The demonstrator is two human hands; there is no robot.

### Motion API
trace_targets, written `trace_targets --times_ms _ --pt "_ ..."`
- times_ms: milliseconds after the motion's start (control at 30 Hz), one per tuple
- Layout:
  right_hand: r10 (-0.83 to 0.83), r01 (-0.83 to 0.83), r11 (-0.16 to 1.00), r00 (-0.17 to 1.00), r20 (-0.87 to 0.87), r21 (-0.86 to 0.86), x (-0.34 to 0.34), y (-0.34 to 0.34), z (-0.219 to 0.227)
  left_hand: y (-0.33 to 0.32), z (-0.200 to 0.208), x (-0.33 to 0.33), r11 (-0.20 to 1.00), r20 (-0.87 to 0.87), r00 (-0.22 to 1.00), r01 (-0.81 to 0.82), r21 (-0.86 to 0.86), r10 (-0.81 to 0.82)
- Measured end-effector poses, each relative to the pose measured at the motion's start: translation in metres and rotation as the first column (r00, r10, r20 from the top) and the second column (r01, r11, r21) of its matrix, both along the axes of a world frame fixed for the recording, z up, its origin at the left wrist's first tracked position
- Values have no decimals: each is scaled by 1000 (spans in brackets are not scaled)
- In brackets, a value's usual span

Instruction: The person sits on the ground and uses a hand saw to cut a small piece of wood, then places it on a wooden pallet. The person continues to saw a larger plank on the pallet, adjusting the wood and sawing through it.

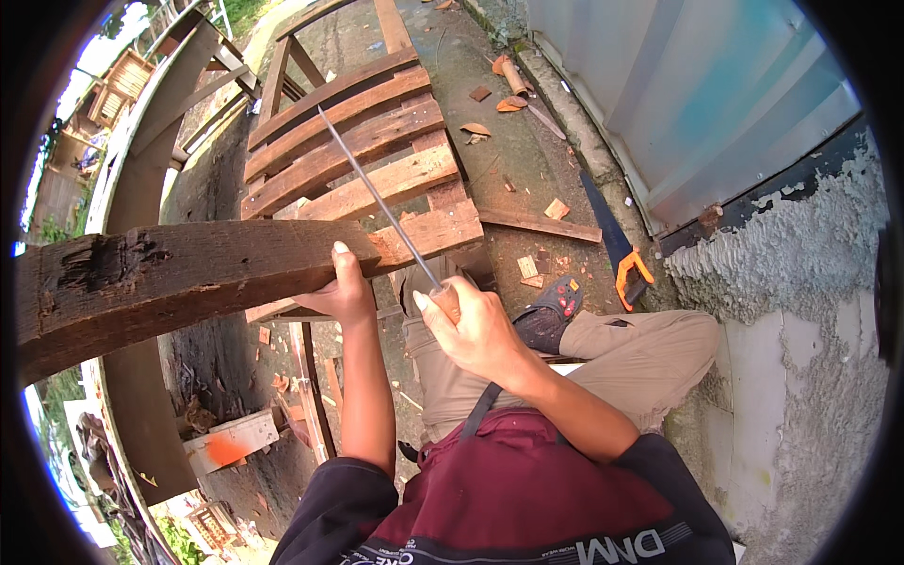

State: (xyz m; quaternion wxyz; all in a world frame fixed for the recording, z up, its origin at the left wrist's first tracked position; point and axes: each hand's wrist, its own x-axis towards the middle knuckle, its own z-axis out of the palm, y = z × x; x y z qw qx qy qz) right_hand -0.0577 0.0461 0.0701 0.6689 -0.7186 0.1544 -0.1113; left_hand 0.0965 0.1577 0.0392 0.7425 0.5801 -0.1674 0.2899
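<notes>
My right hand (476, 330) is closed round the wooden handle of a long, thin metal tool (372, 188), whose exact kind I cannot make out. Its straight shaft points away and to the left, over a slatted wooden frame (353, 155). With my left hand (344, 290) I grip a thick dark wooden beam (198, 268) near its right end. My thumb lies up against the beam's near side, while the other fingers are mostly hidden beneath it. The beam stretches left across the view, and a dark hollow marks its surface. The tool's shaft passes just right of the beam's end.
A handsaw (617, 235) with an orange and black handle lies on the ground to the right, by a corrugated metal wall (697, 104). Wood chips (532, 268) and leaves litter the concrete. A loose wooden strip (541, 224) lies beside the frame. At left runs a long board (141, 377).
</notes>
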Motion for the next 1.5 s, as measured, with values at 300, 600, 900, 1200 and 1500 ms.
trace_targets --times_ms 300,600,900,1200,1500 --pt "55 -72 982 994 -96 -176 1 11 -26 -1 6 2 995 33 999 1 97 -4" --pt "143 -179 965 973 -182 -193 -1 9 -20 -10 5 6 995 36 999 -38 88 35" --pt "104 -128 979 983 -152 -160 6 9 -36 -6 8 4 997 41 999 -17 74 14" --pt "82 -105 986 982 -171 -130 3 11 -54 -9 9 2 999 45 999 22 39 -23" --pt "9 -19 997 993 -117 -78 2 5 -5 -8 -3 2 993 78 997 -15 121 5"
